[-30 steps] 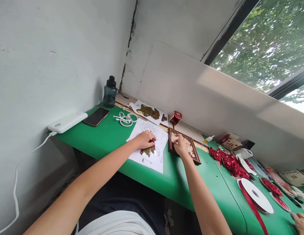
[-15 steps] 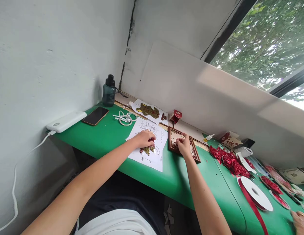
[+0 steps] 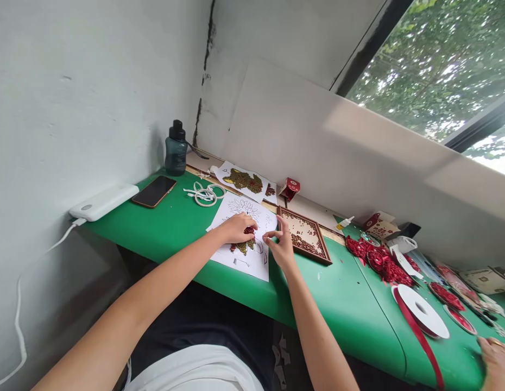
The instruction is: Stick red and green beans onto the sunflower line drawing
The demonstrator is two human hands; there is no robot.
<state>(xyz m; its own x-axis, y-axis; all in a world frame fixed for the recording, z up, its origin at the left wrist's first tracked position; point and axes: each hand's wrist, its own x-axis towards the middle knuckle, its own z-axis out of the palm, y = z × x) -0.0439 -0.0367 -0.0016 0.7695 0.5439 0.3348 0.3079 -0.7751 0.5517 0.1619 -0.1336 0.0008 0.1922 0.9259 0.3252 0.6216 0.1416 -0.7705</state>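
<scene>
White paper (image 3: 258,266) is our spot now: right hand (image 3: 281,247) off the tray (image 3: 307,229), fingertips together; left hand (image 3: 236,228), can't tell.

Surface (image 3: 342,304): plain green. Paper (image 3: 257,264), mid-frame: white, black line drawing; beads (image 3: 247,247) on it dark red and olive-gold. Tray (image 3: 306,233): brown rim, cream base. Ribbon (image 3: 422,342), lower right: red; spool (image 3: 429,320) white.

Free tabletop (image 3: 358,307) between 2 obstacles: bead tray (image 3: 303,230), ribbon spool (image 3: 433,320)
</scene>
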